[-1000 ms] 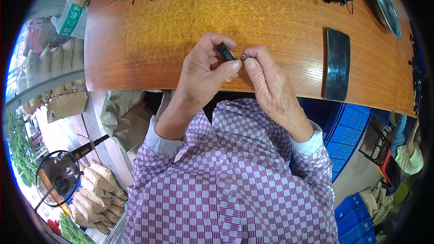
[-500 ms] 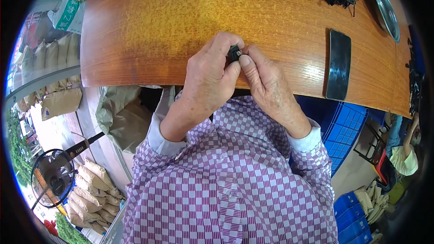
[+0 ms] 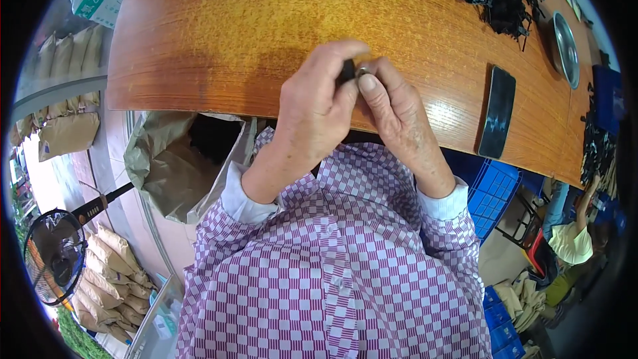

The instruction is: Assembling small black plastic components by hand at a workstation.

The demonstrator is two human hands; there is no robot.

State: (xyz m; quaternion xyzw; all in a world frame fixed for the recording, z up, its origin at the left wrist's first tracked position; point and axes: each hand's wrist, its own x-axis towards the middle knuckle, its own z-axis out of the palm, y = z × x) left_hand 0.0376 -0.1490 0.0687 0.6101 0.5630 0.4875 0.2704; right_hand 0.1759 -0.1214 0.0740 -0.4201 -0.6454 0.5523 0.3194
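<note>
Over the near edge of the wooden table point(image 3: 219, 60), my two hands meet in front of my chest. My left hand point(image 3: 311, 103) is closed on a small black part point(image 3: 347, 72), mostly hidden behind the fingers and slightly blurred. Beside it, the thumb and forefinger of my right hand point(image 3: 401, 110) pinch a small metallic piece point(image 3: 362, 72). Whether the two pieces touch, I cannot tell.
A dark phone point(image 3: 497, 113) lies to the right, with a metal bowl point(image 3: 565, 50) beyond it. Tangled black parts point(image 3: 508, 10) heap at the far right. Below the left edge gapes a paper sack point(image 3: 166, 173); a blue crate point(image 3: 495, 189) stands lower right. Another person's sleeve point(image 3: 571, 242) shows at far right.
The view has shifted, bringing more of the sack into sight. My hands stay together; the left fingers blur, and the metallic piece now shows at my right fingertips, slightly apart from the black part.
</note>
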